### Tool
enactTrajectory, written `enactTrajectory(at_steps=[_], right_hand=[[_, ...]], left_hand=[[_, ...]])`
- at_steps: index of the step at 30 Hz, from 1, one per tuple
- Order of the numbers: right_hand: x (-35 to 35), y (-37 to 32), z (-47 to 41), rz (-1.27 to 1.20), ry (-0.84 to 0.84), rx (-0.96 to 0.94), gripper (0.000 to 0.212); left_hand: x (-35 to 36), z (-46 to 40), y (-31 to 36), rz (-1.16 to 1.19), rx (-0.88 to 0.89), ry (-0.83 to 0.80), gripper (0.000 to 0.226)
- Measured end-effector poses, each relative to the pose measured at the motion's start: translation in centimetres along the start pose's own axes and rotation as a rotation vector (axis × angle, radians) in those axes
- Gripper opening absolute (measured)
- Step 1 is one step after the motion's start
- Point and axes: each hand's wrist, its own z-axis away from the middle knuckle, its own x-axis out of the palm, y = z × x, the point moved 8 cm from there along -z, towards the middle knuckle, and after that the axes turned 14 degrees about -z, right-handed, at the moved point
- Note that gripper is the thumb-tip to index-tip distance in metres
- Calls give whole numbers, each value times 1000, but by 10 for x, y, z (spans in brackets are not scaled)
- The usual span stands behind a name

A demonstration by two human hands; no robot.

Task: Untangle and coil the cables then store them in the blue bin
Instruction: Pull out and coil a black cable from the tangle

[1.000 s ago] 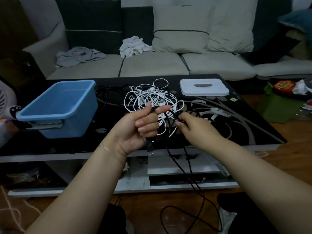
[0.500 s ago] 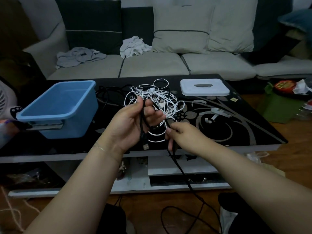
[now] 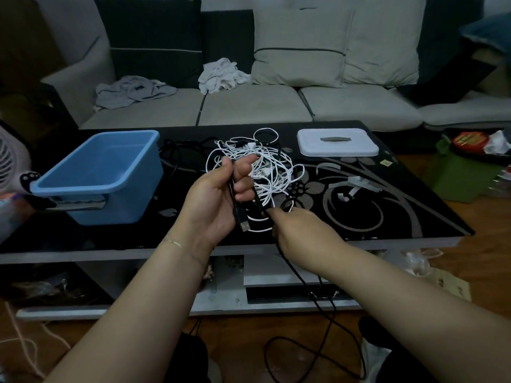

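Observation:
My left hand (image 3: pixel 218 200) grips a black cable (image 3: pixel 309 288) above the table's front edge; its USB plug (image 3: pixel 244 225) hangs below my palm. My right hand (image 3: pixel 301 233) pinches the same black cable just right of the left hand, and the rest of it trails down to the floor in loops. A tangle of white cables (image 3: pixel 265 167) lies on the black table (image 3: pixel 414 205) behind my hands. More black cable (image 3: pixel 177 147) lies between the tangle and the blue bin (image 3: pixel 105 175), which stands at the table's left with nothing visible inside.
A white lid (image 3: pixel 337 142) lies at the table's back right. A grey sofa (image 3: pixel 249 103) with cushions and crumpled cloths stands behind. A fan (image 3: pixel 11 164) is at the far left, a green bag (image 3: pixel 464 175) on the floor at right.
My left hand has turned palm-up and closed round the cable, the plug now hanging below it. My right hand slid down and left along the cable, close beneath the left hand.

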Motion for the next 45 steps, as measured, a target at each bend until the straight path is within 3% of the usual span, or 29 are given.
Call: enactTrajectory(at_steps=[4,6,10,14,17,20,23,26,29,31,34,36,40,45], right_hand=[[4,-26,6,92,42,-143,31],[2,-30,6,168,111,-184,20],[5,-34,10,208,165,-231,22],[-4,-46,14,130,189,-334,40],[-14,-47,16,41,224,-401,42],[-17,-47,20,-89,217,-428,36],[-23,-49,22,-131,252,-480,16],[-40,-43,22,-173,350,-505,14],[-57,-35,20,-328,430,-443,11],[-66,-23,16,-520,468,-316,8],[-68,6,8,-1007,468,-80,27],[-72,24,5,-1143,526,32,30],[-85,43,0,-1007,606,101,20],[-88,46,-6,-822,538,93,7]], left_hand=[[-1,2,6,-41,79,42,34],[-1,2,8,-108,106,43,40],[-10,0,15,-295,161,108,38],[-18,-2,11,-540,148,219,38],[-18,-1,3,-747,83,235,27],[-17,0,-6,-910,-3,188,26],[-17,-1,-18,-1136,-61,102,32],[-7,4,-34,-1040,-192,-91,34],[-1,5,-34,-1025,-192,-149,37],[3,7,-39,-1065,-213,-205,42],[6,7,-46,-1016,-227,-211,50],[9,8,-45,-957,-225,-216,52],[9,9,-36,-852,-224,-238,48],[9,8,-29,-407,-314,-281,46]])
